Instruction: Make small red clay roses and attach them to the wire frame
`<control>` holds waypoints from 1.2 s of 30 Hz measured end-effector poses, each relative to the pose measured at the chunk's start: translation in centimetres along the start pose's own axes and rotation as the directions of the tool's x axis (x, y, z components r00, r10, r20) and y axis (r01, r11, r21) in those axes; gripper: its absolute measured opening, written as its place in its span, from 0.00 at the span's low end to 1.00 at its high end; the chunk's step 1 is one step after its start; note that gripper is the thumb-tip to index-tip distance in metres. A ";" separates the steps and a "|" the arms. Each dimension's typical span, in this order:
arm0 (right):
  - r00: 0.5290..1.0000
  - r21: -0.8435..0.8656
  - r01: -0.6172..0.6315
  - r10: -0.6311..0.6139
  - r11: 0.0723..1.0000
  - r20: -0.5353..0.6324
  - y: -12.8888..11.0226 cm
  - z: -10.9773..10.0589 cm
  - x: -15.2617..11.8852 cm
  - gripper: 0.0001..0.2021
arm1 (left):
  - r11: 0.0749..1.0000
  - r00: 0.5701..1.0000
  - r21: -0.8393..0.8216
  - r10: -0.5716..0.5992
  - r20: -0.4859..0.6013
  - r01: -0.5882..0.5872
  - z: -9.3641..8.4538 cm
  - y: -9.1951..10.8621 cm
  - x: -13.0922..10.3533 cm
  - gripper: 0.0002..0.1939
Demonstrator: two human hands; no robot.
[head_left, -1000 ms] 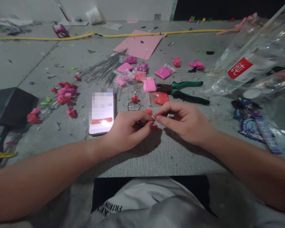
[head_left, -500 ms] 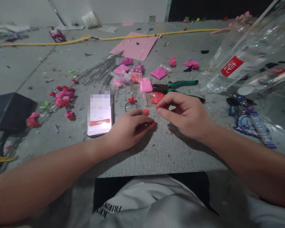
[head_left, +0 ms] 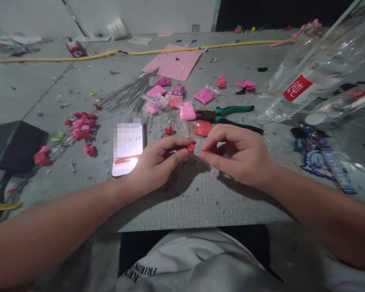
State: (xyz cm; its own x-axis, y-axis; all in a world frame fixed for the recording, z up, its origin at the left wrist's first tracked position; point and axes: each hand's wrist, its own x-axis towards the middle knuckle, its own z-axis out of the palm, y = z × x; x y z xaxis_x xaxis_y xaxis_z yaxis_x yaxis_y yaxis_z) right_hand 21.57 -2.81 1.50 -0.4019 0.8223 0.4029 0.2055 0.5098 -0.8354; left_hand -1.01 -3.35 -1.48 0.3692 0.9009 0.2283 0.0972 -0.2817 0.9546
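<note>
Between the thumb and forefinger of my left hand (head_left: 158,160) is a small red clay flower (head_left: 191,148). Just to its right, my right hand (head_left: 241,150) pinches a little red clay piece (head_left: 205,150), mostly covered by the fingertips. The two hands face each other over the grey table, with a narrow gap between flower and piece. Another red clay flower (head_left: 169,130) rests behind my left hand. A bag of red clay (head_left: 202,128) lies behind my right fingers, close to pliers with green handles (head_left: 234,109). Left of my left hand lies a lit phone (head_left: 127,148).
Several bags of pink and purple clay (head_left: 204,95) lie beyond the hands, beside thin wires (head_left: 126,95) and pink paper (head_left: 182,61). Finished-looking clay flowers (head_left: 83,125) cluster at left, near a dark box (head_left: 15,142). Clear bottles (head_left: 307,87) and a keychain (head_left: 319,162) occupy the right.
My left fingers have risen slightly and now hold the red clay flower, which sat by the fingertips before. My right hand keeps its pinch and has barely moved.
</note>
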 end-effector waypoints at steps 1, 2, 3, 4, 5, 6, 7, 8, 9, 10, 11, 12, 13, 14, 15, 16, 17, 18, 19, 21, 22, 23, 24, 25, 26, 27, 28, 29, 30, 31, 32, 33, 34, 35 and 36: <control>1.000 -0.014 0.008 -0.007 1.000 0.010 0.0 0.0 0.0 0.04 | 1.000 1.000 -0.024 -0.008 -0.006 0.007 0.0 -0.1 0.0 0.09; 1.000 -0.030 0.020 -0.020 0.999 0.022 0.0 0.1 0.0 0.03 | 0.999 1.000 -0.044 -0.011 -0.007 0.011 0.0 -0.1 0.0 0.09; 0.999 -0.046 0.038 -0.036 0.998 0.034 0.0 0.1 0.0 0.03 | 0.998 1.000 -0.065 -0.015 -0.004 0.015 0.0 -0.2 0.0 0.09; 0.998 -0.060 0.054 -0.051 0.997 0.042 0.1 0.1 0.1 0.02 | 0.996 1.000 -0.086 -0.020 -0.003 0.019 0.1 -0.2 0.0 0.08; 0.997 -0.070 0.068 -0.065 0.995 0.047 0.1 0.1 0.1 0.01 | 0.994 1.000 -0.106 -0.024 -0.005 0.023 0.1 -0.2 0.0 0.08; 0.996 -0.075 0.079 -0.076 0.994 0.050 0.2 0.1 0.1 0.01 | 0.992 1.000 -0.123 -0.029 -0.008 0.028 0.1 -0.2 0.0 0.08; 0.995 -0.077 0.089 -0.085 0.993 0.051 0.2 0.1 0.0 0.01 | 0.990 0.999 -0.138 -0.033 -0.012 0.031 0.1 -0.1 0.0 0.08; 0.994 -0.078 0.100 -0.096 0.992 0.051 0.3 0.1 0.0 0.01 | 0.988 0.999 -0.151 -0.034 -0.015 0.031 0.2 -0.1 0.1 0.08; 0.992 -0.080 0.115 -0.111 0.990 0.055 0.3 0.1 0.0 0.01 | 0.986 0.999 -0.162 -0.033 -0.015 0.030 0.2 -0.1 0.1 0.08; 0.989 -0.080 0.135 -0.130 0.988 0.064 0.3 0.1 0.0 0.01 | 0.985 0.999 -0.168 -0.032 -0.012 0.030 0.2 0.0 0.1 0.08; 0.985 -0.075 0.159 -0.153 0.984 0.078 0.3 0.1 0.0 0.01 | 0.986 1.000 -0.165 -0.029 -0.003 0.028 0.2 0.0 0.1 0.08; 0.981 -0.063 0.178 -0.172 0.982 0.093 0.3 0.1 0.0 0.02 | 0.988 1.000 -0.151 -0.020 0.016 0.023 0.1 0.1 0.1 0.08; 0.978 -0.043 0.187 -0.181 0.981 0.106 0.3 0.1 0.0 0.02 | 0.991 0.999 -0.132 -0.006 0.044 0.012 0.1 0.2 0.2 0.09; 0.977 -0.019 0.181 -0.178 0.983 0.114 0.4 0.2 0.0 0.02 | 0.994 0.997 -0.111 0.011 0.073 -0.002 0.0 0.3 0.2 0.10; 0.979 0.005 0.164 -0.163 0.986 0.118 0.4 0.2 0.0 0.02 | 0.996 0.994 -0.091 0.026 0.103 -0.017 -0.1 0.4 0.3 0.11; 0.983 0.025 0.138 -0.140 0.990 0.118 0.5 0.2 0.0 0.01 | 0.997 0.991 -0.077 0.039 0.127 -0.030 -0.1 0.5 0.3 0.11; 0.987 0.038 0.110 -0.113 0.993 0.116 0.6 0.2 -0.1 0.01 | 0.997 0.989 -0.073 0.045 0.143 -0.035 -0.2 0.6 0.4 0.12; 0.990 0.047 0.086 -0.090 0.995 0.112 0.7 0.2 -0.1 0.01 | 0.997 0.988 -0.074 0.042 0.150 -0.031 -0.2 0.7 0.4 0.13; 0.991 0.051 0.071 -0.076 0.996 0.107 0.7 0.2 -0.1 0.01 | 0.997 0.988 -0.077 0.032 0.153 -0.021 -0.3 0.7 0.4 0.13; 0.992 0.051 0.069 -0.074 0.996 0.103 0.9 0.1 -0.1 0.01 | 0.994 0.989 -0.107 0.007 0.149 0.009 -0.2 0.7 0.3 0.12; 0.991 0.046 0.076 -0.081 0.996 0.105 0.9 0.1 -0.1 0.01 | 0.990 0.991 -0.137 -0.010 0.135 0.029 -0.1 0.6 0.3 0.12; 0.990 0.040 0.087 -0.091 0.995 0.110 0.9 0.1 -0.1 0.01 | 0.984 0.993 -0.169 -0.035 0.115 0.054 -0.1 0.5 0.3 0.11; 0.988 0.031 0.099 -0.102 0.995 0.117 0.9 0.1 0.0 0.01 | 0.976 0.994 -0.204 -0.063 0.090 0.081 0.0 0.4 0.3 0.11; 0.986 0.023 0.110 -0.112 0.994 0.122 0.8 0.1 0.0 0.02 | 0.965 0.993 -0.236 -0.098 0.067 0.111 0.1 0.3 0.2 0.11; 0.985 0.018 0.121 -0.123 0.992 0.123 0.7 0.1 0.1 0.02 | 0.955 0.990 -0.262 -0.132 0.049 0.140 0.1 0.2 0.2 0.11; 0.984 0.016 0.130 -0.131 0.991 0.120 0.7 0.1 0.1 0.02 | 0.945 0.986 -0.283 -0.160 0.038 0.164 0.2 0.1 0.2 0.12; 0.984 0.013 0.133 -0.134 0.991 0.114 0.6 0.1 0.1 0.02 | 0.935 0.984 -0.307 -0.178 0.031 0.179 0.2 0.0 0.2 0.13; 0.986 0.009 0.129 -0.130 0.992 0.104 0.6 0.1 0.2 0.02 | 0.924 0.982 -0.335 -0.186 0.026 0.184 0.2 0.0 0.3 0.14; 0.989 0.004 0.117 -0.117 0.993 0.092 0.6 0.0 0.2 0.02 | 0.913 0.982 -0.365 -0.186 0.023 0.181 0.2 -0.1 0.3 0.14; 0.992 0.000 0.099 -0.099 0.995 0.080 0.6 0.0 0.2 0.01 | 0.903 0.983 -0.393 -0.182 0.017 0.174 0.2 -0.1 0.3 0.14; 0.994 -0.006 0.078 -0.078 0.997 0.072 0.6 0.0 0.2 0.01 | 0.895 0.984 -0.413 -0.177 0.012 0.167 0.2 -0.1 0.3 0.13; 0.996 -0.009 0.060 -0.059 0.998 0.066 0.6 0.0 0.2 0.01 | 0.892 0.985 -0.423 -0.174 0.011 0.162 0.3 -0.1 0.4 0.10; 0.997 -0.006 0.048 -0.047 0.999 0.065 0.6 0.0 0.2 0.02 | 0.891 0.985 -0.427 -0.169 0.012 0.158 0.3 -0.1 0.4 0.08; 0.997 0.000 0.042 -0.042 0.999 0.067 0.6 0.0 0.2 0.02 | 0.891 0.986 -0.427 -0.164 0.016 0.155 0.3 -0.1 0.3 0.06; 0.997 0.008 0.038 -0.039 0.999 0.071 0.6 0.0 0.1 0.03 | 0.892 0.987 -0.425 -0.160 0.021 0.153 0.3 -0.2 0.3 0.05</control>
State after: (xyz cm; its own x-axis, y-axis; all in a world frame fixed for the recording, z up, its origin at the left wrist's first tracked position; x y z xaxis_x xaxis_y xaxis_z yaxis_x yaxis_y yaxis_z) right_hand 21.67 -2.36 1.02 -0.4717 0.7820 0.4074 0.1830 0.5388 -0.8223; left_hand -0.65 -3.10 -1.60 0.3684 0.9271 0.0688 -0.2497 0.0274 0.9679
